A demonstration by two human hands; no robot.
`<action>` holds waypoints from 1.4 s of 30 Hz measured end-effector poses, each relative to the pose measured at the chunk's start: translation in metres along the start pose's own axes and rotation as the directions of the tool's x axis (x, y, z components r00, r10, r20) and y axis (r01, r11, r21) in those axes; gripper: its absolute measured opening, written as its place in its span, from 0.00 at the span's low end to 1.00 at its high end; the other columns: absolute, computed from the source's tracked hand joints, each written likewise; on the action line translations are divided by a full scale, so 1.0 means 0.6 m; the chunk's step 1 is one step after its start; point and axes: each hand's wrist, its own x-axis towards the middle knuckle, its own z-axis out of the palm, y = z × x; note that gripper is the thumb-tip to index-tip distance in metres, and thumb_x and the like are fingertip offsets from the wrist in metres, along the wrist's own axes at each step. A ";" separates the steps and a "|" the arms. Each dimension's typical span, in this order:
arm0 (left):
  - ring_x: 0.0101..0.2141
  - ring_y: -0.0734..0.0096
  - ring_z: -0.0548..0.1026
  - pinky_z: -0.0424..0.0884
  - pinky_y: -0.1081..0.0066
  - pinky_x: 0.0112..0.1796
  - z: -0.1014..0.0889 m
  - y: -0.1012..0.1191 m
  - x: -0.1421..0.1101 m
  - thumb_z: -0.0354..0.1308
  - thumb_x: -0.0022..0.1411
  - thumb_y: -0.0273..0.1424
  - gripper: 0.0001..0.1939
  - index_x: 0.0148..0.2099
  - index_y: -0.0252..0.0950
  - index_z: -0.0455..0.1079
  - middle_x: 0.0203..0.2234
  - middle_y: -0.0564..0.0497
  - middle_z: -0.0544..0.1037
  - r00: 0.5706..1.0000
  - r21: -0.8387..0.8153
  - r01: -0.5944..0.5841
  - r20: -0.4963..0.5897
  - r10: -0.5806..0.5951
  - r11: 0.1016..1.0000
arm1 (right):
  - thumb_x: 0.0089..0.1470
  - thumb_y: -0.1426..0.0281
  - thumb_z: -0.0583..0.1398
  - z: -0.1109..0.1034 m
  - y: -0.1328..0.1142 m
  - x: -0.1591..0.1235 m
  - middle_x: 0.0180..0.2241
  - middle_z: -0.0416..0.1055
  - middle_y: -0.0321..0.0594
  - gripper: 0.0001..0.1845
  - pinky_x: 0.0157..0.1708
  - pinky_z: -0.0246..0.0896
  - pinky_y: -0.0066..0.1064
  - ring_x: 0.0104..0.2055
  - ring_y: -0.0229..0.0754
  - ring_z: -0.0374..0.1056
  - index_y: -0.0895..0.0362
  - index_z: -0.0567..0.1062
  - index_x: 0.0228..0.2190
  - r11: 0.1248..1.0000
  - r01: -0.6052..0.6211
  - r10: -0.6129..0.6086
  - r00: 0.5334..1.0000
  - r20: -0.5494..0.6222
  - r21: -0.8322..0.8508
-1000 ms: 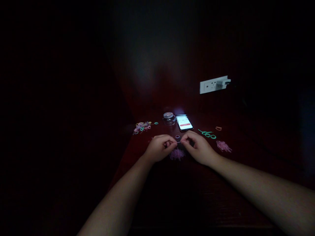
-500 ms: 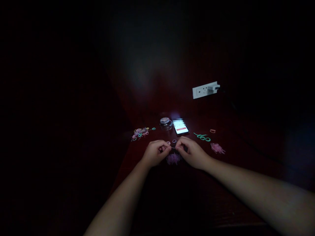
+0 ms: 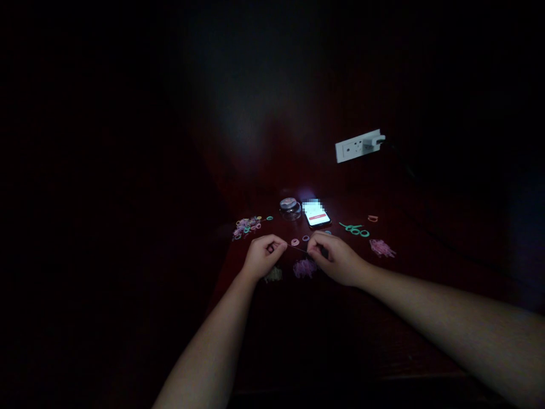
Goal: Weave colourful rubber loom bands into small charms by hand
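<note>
Pinching a thin band (image 3: 297, 248), the left hand (image 3: 263, 257) and right hand (image 3: 335, 259) held it taut above the tabletop (image 3: 332, 341), toward its back edge.

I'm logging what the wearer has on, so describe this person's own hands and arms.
The left hand and right hand wear no gloves. The left forearm and right forearm are bare, with no sleeve, watch or bracelet in view. No ring shows, though the light is too dim to be sure.
</note>
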 end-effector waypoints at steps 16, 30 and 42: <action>0.25 0.76 0.69 0.65 0.77 0.28 -0.021 -0.018 -0.012 0.57 0.61 0.35 0.10 0.33 0.33 0.74 0.24 0.52 0.75 0.989 0.020 0.059 -0.138 -0.056 0.998 | 0.55 0.72 0.56 -0.003 0.010 -0.002 0.24 0.63 0.34 0.07 0.27 0.55 0.29 0.26 0.38 0.59 0.55 0.67 0.25 0.999 -0.050 0.050 0.999 -0.008 0.006; 0.28 0.71 0.76 0.68 0.74 0.32 -0.073 -0.112 -0.021 0.58 0.53 0.26 0.09 0.38 0.37 0.77 0.31 0.50 0.81 0.857 0.289 0.515 -0.170 -0.486 0.807 | 0.52 0.70 0.57 0.002 0.025 -0.002 0.22 0.64 0.35 0.06 0.25 0.55 0.28 0.24 0.37 0.59 0.57 0.71 0.24 0.993 -0.114 0.114 0.993 0.042 -0.002; 0.31 0.71 0.75 0.69 0.74 0.34 -0.061 -0.115 -0.016 0.60 0.56 0.31 0.07 0.38 0.38 0.77 0.33 0.50 0.81 0.878 0.344 0.461 -0.042 -0.477 0.818 | 0.50 0.71 0.58 0.000 0.023 -0.002 0.23 0.64 0.36 0.05 0.24 0.55 0.28 0.25 0.37 0.59 0.57 0.71 0.25 0.992 -0.126 0.126 0.989 0.080 -0.003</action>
